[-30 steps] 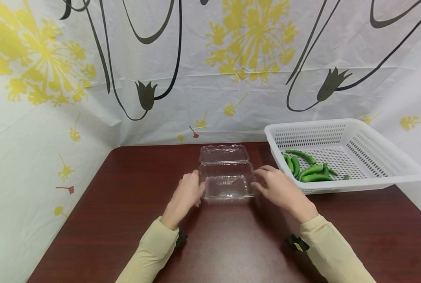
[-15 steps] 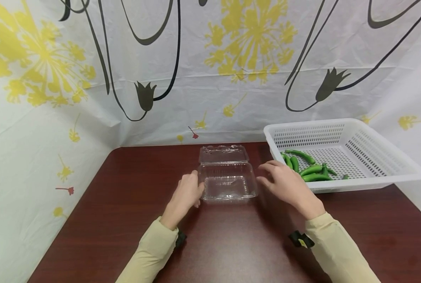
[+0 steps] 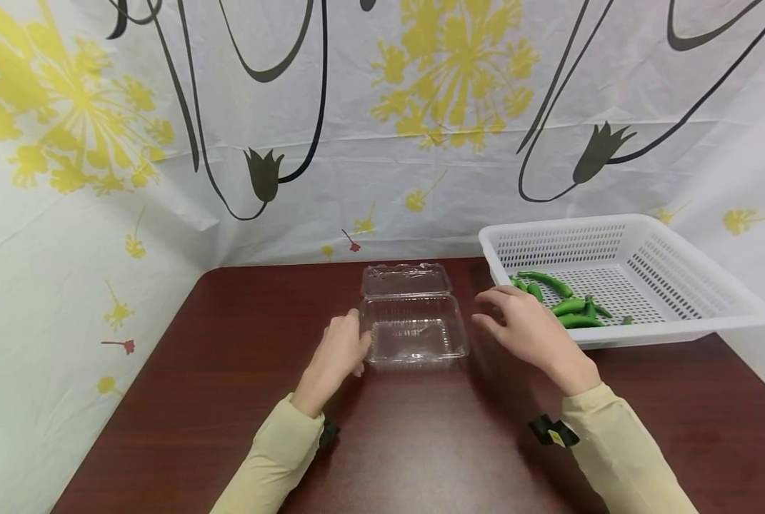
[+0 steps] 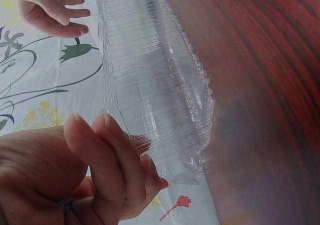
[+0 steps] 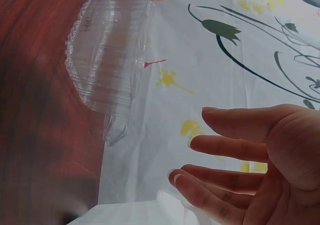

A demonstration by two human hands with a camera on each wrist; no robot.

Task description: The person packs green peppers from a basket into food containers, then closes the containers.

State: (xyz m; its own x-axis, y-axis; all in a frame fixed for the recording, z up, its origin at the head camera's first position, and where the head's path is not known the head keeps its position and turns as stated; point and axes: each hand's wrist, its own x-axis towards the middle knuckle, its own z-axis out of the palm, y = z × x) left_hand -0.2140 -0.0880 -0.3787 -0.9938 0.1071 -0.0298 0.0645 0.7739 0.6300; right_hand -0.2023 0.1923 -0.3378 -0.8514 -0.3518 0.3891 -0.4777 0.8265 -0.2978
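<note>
A clear plastic clamshell container (image 3: 414, 339) stands on the dark red-brown table with its lid (image 3: 406, 280) raised at the back. My left hand (image 3: 336, 350) holds its left side, and in the left wrist view the bent fingers (image 4: 117, 165) meet the corner of the rim. Beyond the container's right side, my right hand (image 3: 526, 332) hovers apart from it with nothing in its grasp. Its fingers (image 5: 225, 177) are spread and slightly bent in the right wrist view. The right hand partly covers the near-left edge of a white basket.
The white perforated basket (image 3: 678, 328) stands on the right of the table (image 3: 408, 442). Several green chili peppers (image 3: 571, 307) lie in its left part. A white sheet with printed flowers (image 3: 356, 128) hangs behind and at both sides.
My right hand has let go of the container's right side and moved right, to the basket's edge. The left hand and the container have stayed in place.
</note>
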